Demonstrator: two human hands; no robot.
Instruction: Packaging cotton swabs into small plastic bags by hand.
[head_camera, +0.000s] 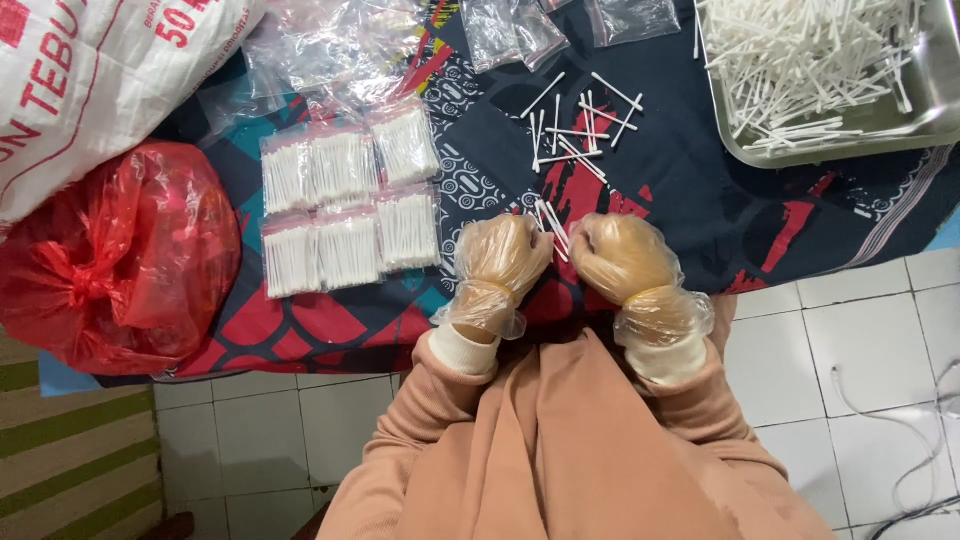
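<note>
Both hands in clear plastic gloves, fists closed side by side: left hand, right hand, pinching small bunch of cotton swabs between them. Step, I judge: gathering and evening bunch. Next needs empty plastic pouch, far ahead of hands. Filled packs left of left hand; steel tray beyond right hand.

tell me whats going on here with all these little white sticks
A person in clear plastic gloves sits on a tiled floor at a patterned cloth. The left hand and right hand are both closed, gathering a small bunch of white cotton swabs between them. More loose swabs lie on the cloth ahead, and a metal tray at the right holds a big heap. Six filled packets lie in two rows at the left, beside a red plastic bag, with empty clear bags further up.
</note>
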